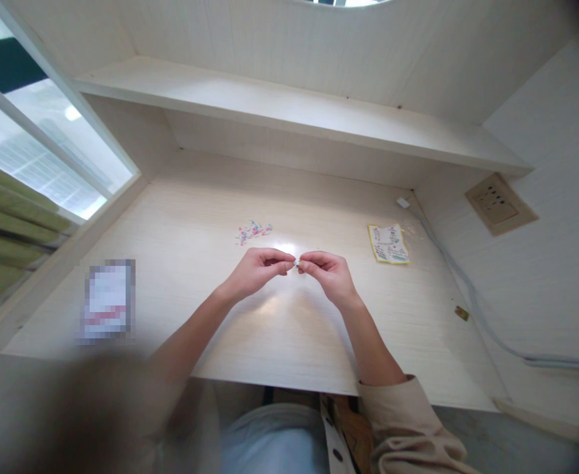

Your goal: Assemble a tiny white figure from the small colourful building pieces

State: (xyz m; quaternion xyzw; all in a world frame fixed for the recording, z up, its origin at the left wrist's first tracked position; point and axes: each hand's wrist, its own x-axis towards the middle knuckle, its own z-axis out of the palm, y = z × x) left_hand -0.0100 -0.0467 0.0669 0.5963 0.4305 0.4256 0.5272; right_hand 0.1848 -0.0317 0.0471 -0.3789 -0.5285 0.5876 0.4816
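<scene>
My left hand (260, 268) and my right hand (327, 272) meet fingertip to fingertip above the middle of a pale wooden desk (210, 316). Both are pinched closed on a tiny light-coloured item (296, 263) between them, too small to name. Behind the hands lies a small heap of pink, blue and white bits (253, 231) on the desk. A yellow-edged printed sheet (389, 243) lies to the right of my right hand.
A blurred-out card (106, 301) rests at the desk's left. A shelf (289, 112) runs above the back. A wall socket (500, 203) and a grey cable (472, 296) are at the right, a window at the left, a small brown piece (462, 313) near the right edge.
</scene>
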